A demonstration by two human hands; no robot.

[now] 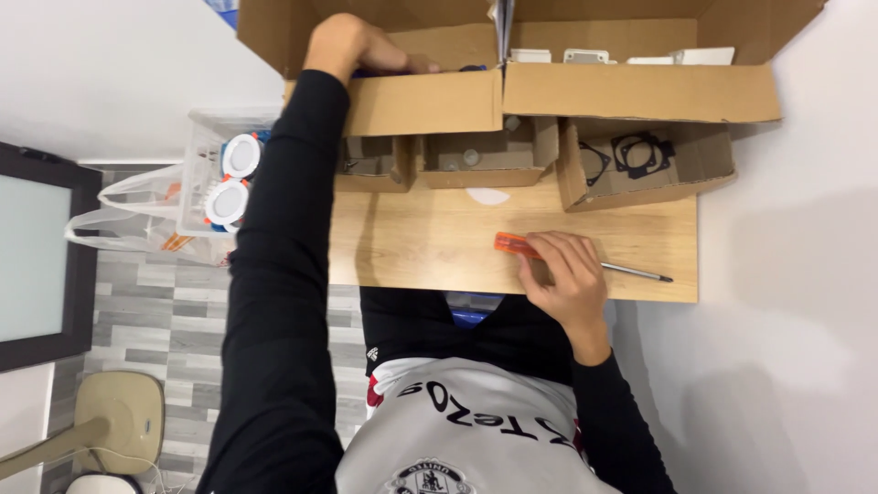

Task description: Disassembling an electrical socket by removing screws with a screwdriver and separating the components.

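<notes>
My left hand [352, 46] reaches into a large cardboard box [430, 96] at the far left of the wooden table [430, 242]; its fingers curl over something dark that the box wall mostly hides. My right hand [565, 274] rests on the table near the front edge, wrapped around a screwdriver [640, 273] with an orange handle and a thin metal shaft pointing right.
A second large cardboard box [640, 87] holds white parts. Three small open boxes [485, 155] sit in front; the right one [704, 165] holds black gaskets. A plastic bag and a clear bin with round white fittings [229, 178] hang left of the table.
</notes>
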